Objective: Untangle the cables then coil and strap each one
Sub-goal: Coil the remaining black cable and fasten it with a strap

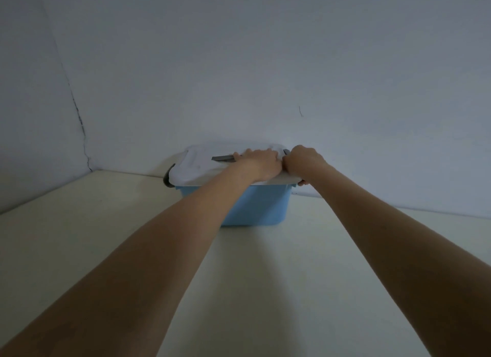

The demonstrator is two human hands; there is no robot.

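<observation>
Only right hand [303, 161] fingers hidden past lid [196, 168].

Single head view (wide-angle), facing forward-down over table [265, 290] toward wall [239, 64].

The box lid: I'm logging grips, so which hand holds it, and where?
The right hand grips the lid at its right end; the left hand rests on top.

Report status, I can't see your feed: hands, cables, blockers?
Left hand flat on white lid. Right hand gripping lid's edge. Blue box closed; no cables visible.
</observation>
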